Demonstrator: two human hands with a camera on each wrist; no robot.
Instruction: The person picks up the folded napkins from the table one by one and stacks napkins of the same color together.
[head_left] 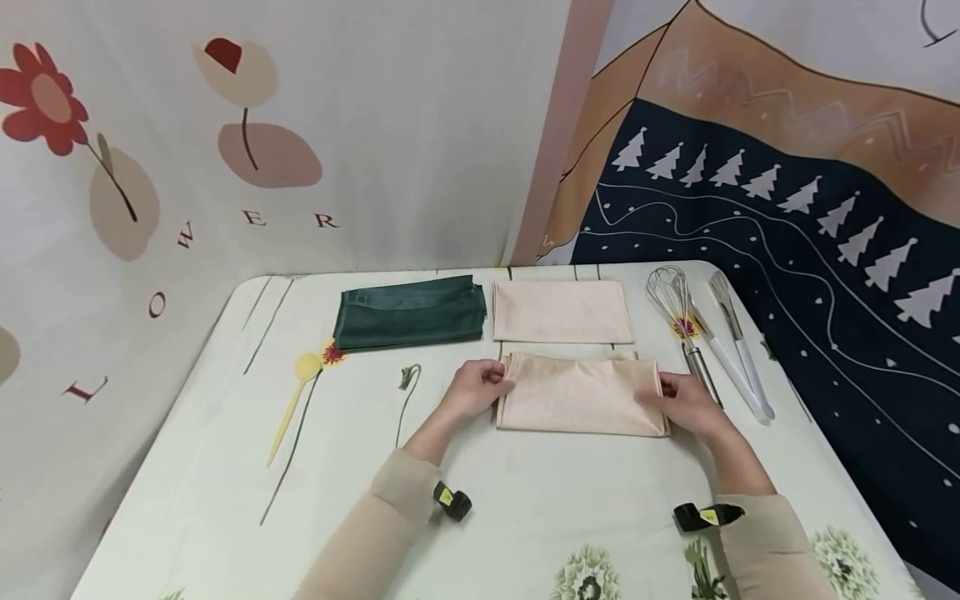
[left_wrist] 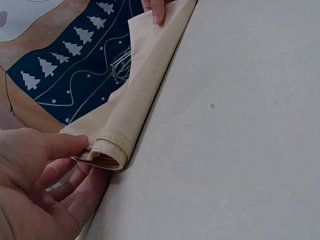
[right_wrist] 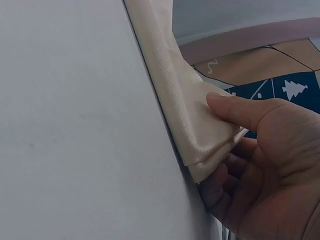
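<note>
A folded beige cloth [head_left: 577, 396] lies in front of me on the table, a hand at each short end. My left hand [head_left: 474, 390] pinches its left end; in the left wrist view the thumb is on top, fingers beneath, and the layered hems of the cloth [left_wrist: 125, 115] show as a loop. At the other end my right hand [head_left: 686, 404] grips the right edge, thumb on the upper face and fingers curled under the corner, as the right wrist view shows. Just behind it lies a second folded beige cloth [head_left: 562, 311], with a folded dark green cloth [head_left: 411, 312] to its left.
A whisk [head_left: 697, 367] and two white-handled utensils, one a brush-like tool [head_left: 738, 350], lie at the right. On the left is a yellow spoon [head_left: 288, 412]. The patterned tablecloth [head_left: 525, 517] reaches back to printed curtains [head_left: 390, 133].
</note>
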